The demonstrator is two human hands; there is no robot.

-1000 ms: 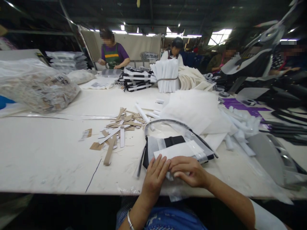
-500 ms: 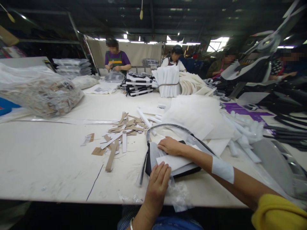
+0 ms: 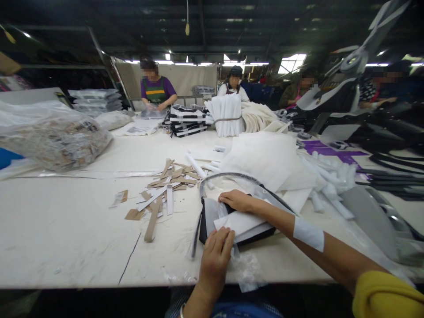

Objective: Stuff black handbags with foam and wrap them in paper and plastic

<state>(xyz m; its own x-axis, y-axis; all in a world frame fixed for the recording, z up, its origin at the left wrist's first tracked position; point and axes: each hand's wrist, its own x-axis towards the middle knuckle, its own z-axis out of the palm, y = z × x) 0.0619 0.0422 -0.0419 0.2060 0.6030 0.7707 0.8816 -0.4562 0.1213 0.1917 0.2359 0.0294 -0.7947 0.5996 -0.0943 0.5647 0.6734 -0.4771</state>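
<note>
A black handbag (image 3: 206, 236) with a plastic-wrapped curved handle (image 3: 243, 175) lies on the table before me. A folded white sheet (image 3: 243, 222) and thin translucent film (image 3: 222, 210) lie over its upper side. My right hand (image 3: 236, 201) reaches across the bag, its bent fingertips closed on the film near the bag's left end. At the near edge, my left hand (image 3: 217, 249) rests on the bag and the sheet's corner with fingers stretched side by side; its thumb is hidden.
Cardboard strips (image 3: 154, 218) lie scattered left of the bag. White sheets (image 3: 261, 157) and white rolls (image 3: 331, 190) are heaped behind and right. A large clear bag of scraps (image 3: 66, 141) stands at left. Several co-workers, one in a purple top (image 3: 155, 88), sit across the table.
My right fingers have curled inward, and the film beside them is lifted, baring more black fabric. My left hand stays at the near edge. The whole view has shifted slightly.
</note>
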